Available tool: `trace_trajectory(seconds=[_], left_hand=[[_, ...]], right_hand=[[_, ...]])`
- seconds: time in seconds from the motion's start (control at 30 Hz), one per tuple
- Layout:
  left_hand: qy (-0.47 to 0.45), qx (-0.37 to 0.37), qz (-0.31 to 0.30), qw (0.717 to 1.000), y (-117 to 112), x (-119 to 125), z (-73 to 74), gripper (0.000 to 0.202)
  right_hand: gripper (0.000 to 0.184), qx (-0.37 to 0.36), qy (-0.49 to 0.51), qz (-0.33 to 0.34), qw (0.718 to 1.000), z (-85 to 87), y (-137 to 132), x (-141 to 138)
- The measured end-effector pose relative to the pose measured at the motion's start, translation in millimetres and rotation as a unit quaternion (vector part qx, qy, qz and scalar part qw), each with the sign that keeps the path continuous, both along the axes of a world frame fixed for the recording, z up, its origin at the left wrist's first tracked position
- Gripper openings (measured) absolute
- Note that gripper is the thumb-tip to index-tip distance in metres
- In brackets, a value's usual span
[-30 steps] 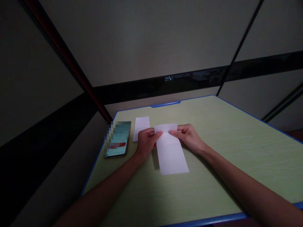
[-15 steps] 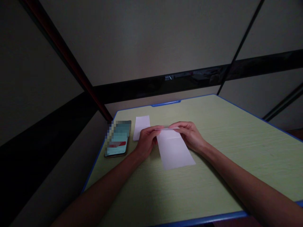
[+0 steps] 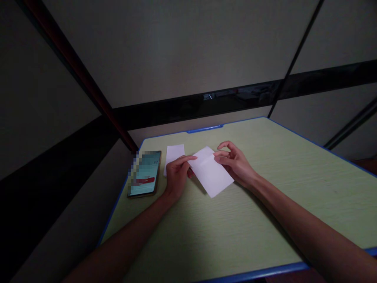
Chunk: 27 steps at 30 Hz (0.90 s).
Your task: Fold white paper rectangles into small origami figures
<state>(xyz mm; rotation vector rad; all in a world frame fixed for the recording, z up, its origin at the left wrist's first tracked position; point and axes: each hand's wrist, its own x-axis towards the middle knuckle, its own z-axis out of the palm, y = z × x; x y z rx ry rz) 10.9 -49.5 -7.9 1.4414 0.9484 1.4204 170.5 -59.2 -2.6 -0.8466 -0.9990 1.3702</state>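
Hanging aslant over the pale green wood-grain tabletop (image 3: 273,153), the white rectangular paper sheet (image 3: 213,177) could slip or crease askew, I judge, should the left hand (image 3: 176,175) loosen its pinch on the left corner. It looks smooth (bar a faint line across its far part). The right hand (image 3: 235,163) meets its right edge; whether gripping, I cannot tell. Left lie white folded-looking paper (image 3: 176,150) and a dark-edged phone (image 3: 149,169).

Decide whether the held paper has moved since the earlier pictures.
Yes: the held paper has turned, its lower end farther from the near table edge.
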Motion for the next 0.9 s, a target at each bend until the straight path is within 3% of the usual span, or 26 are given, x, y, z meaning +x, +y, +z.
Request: trace_trajectory(seconds=[0.17, 0.3, 0.4, 0.5, 0.63, 0.9], left_hand=[[0.043, 0.059, 0.010, 0.997, -1.9, -0.5, 1.0, 0.026], [0.056, 0.077, -0.010, 0.995, -5.7, 0.4, 1.0, 0.026], [0.067, 0.080, -0.024, 0.994, -7.0, 0.2, -0.2, 0.027], [0.073, 0.046, -0.028, 0.996, -6.9, 1.2, -1.7, 0.025], [0.051, -0.053, -0.043, 0.996, -4.5, 5.3, -2.8, 0.037], [0.046, -0.135, -0.049, 0.989, 0.3, 6.6, -2.7, 0.010]], right_hand=[[0.012, -0.027, -0.058, 0.029, 0.998, 0.6, -1.3, 0.0], [0.015, -0.034, -0.062, 0.060, 0.996, 1.4, -3.0, 0.0], [0.020, -0.041, -0.072, 0.036, 0.996, 0.4, -2.7, -1.4], [0.023, -0.045, -0.109, 0.011, 0.993, -1.7, -2.3, -3.3], [0.023, -0.034, -0.138, -0.003, 0.990, -1.4, -3.7, -5.3], [0.020, -0.035, -0.173, -0.038, 0.984, 0.4, -4.5, -7.7]])
